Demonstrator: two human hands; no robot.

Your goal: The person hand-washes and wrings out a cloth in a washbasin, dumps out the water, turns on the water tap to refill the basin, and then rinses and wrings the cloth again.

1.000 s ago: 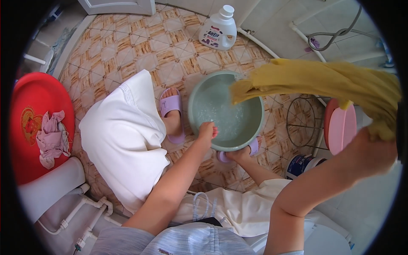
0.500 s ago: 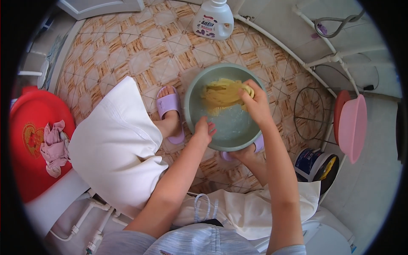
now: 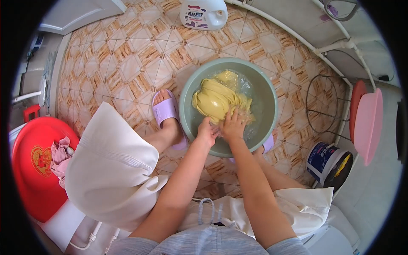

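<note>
In the grey-green basin (image 3: pixel 185 117) a wet yellow cloth (image 3: pixel 212 100) lies bunched in rippling, splashing water. My right hand (image 3: pixel 233 126) rests at its near right edge, palm down and open, with the fingers stretched out against the fabric. Just left of it, my left hand (image 3: pixel 207 132) is at the cloth's near edge inside the basin's wall. That hand looks open, its thumb side up by the cloth and its other fingers partly hidden by the water.
A white detergent bottle (image 3: pixel 204 16) stands on the tiled floor beyond the basin. On the left is a red basin (image 3: pixel 36 182) with a pink cloth (image 3: pixel 61 157). To the right are a wire rack (image 3: pixel 325 112), a pink basin (image 3: pixel 369 125) and a dark blue bucket (image 3: pixel 321 163).
My right hand has come down and toward me, loosening from the yellow cloth, which now lies bunched in the water. The left hand has moved slightly to the right, up to the cloth.
</note>
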